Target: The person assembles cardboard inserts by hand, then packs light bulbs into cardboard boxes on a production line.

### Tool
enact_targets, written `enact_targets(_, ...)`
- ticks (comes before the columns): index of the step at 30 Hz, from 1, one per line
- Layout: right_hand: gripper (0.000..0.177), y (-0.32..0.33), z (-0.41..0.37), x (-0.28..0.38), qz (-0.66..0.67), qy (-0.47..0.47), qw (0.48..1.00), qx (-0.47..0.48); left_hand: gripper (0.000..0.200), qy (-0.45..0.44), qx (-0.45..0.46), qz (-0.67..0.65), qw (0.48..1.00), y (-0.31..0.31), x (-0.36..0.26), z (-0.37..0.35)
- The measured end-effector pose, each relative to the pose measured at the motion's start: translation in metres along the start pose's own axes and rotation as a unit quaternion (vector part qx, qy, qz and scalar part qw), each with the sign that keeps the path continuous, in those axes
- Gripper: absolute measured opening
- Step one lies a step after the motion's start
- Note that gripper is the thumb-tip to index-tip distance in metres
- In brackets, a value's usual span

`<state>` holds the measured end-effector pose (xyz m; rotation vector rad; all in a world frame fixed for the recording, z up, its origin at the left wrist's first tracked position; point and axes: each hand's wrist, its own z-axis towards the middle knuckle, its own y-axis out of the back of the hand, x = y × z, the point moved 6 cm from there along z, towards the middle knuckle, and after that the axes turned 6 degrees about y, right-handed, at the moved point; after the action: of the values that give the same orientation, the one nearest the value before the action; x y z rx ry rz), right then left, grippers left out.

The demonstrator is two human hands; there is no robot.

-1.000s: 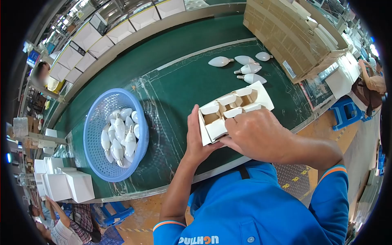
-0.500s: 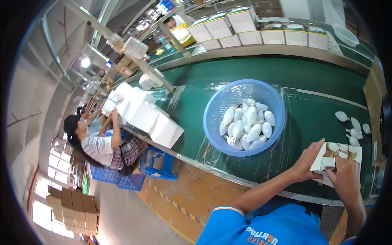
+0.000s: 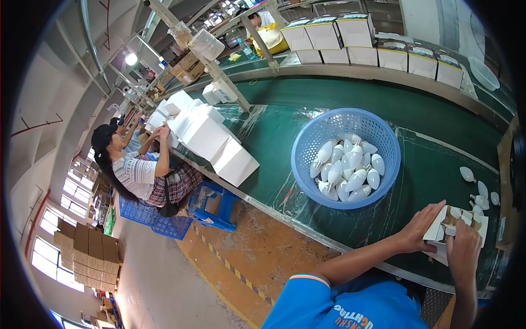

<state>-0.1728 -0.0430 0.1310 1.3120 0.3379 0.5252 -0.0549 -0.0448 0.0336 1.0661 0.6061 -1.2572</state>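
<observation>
Carton: at the near edge of the belt, far lower right of the view, held between both hands; open, with cardboard dividers making small cells.
Handling: thin white card, light and easily crushed or bent; I judge it is best held by the ends and underside, not by the loose flaps or dividers.
Contents: rounded white tops show in some cells, probably bulbs; if so they are fragile and the carton should stay level.
Left hand: clasps the carton's left end, fingers stretched over the top flap, thumb lower down.
Right hand: curled over the near side, back to the camera, fingers pressing on the cell tops; fingertips mostly hidden.
Loose bulbs: a few lie on the belt just beyond the carton; smooth, candle-shaped, white with metal caps, apt to roll.
Basket: round, blue perforated plastic, to the left of the carton, apart from it.
Basket bulbs: a heap of the same white bulbs.
Belt surface: dark green, smooth, slightly glossy.
White boxes: plain closed cartons stacked further left along the belt.
Co-worker: seated beside those boxes, hands on them.
Stool: blue plastic, below the belt edge.
</observation>
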Motion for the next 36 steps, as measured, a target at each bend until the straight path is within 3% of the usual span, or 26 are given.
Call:
enact_targets(8,0.025,0.014,0.001,0.009,0.032,-0.008,0.999,-0.02,0.124,0.003,0.01,-0.007,1.0,0.001,-0.001,0.0)
enact_targets(10,0.025,0.01,0.002,0.005,0.063,0.004,0.998,0.029,0.124,0.005,0.009,-0.001,1.0,0.002,-0.003,0.001)
enact_targets(13,0.025,0.013,0.003,0.005,0.073,0.009,0.997,0.028,0.123,0.019,0.018,-0.004,1.0,0.003,-0.004,0.001)
enact_targets(19,0.02,0.013,0.003,0.008,0.055,0.029,0.996,-0.058,0.117,-0.03,-0.013,-0.002,0.999,0.003,0.004,0.001)
enact_targets(22,0.015,0.024,0.006,0.012,0.06,0.035,0.997,-0.043,0.119,0.083,0.053,0.004,0.995,0.006,-0.006,0.01)
enact_targets(23,0.013,0.021,0.005,0.009,0.044,0.058,0.996,-0.06,0.12,0.045,0.02,0.01,0.999,0.007,-0.009,0.007)
enact_targets(24,0.013,0.029,0.007,0.013,0.061,0.071,0.993,-0.071,0.121,0.08,0.037,-0.01,0.996,0.006,-0.008,0.008)
enact_targets(25,0.015,0.03,0.005,0.012,0.058,0.09,0.991,-0.081,0.108,0.011,-0.024,-0.01,1.0,0.005,-0.011,0.006)
enact_targets(26,0.032,0.022,0.004,0.006,0.075,0.067,0.995,-0.019,0.116,0.02,-0.007,0.001,1.0,0.001,-0.004,0.004)
enact_targets(29,0.03,0.024,0.009,0.004,0.097,0.065,0.992,0.04,0.117,0.017,-0.009,0.002,1.0,-0.001,-0.001,0.004)
enact_targets(36,0.026,0.024,0.016,0.012,0.095,0.074,0.991,0.059,0.116,0.003,-0.012,0.028,1.0,0.005,-0.012,0.005)
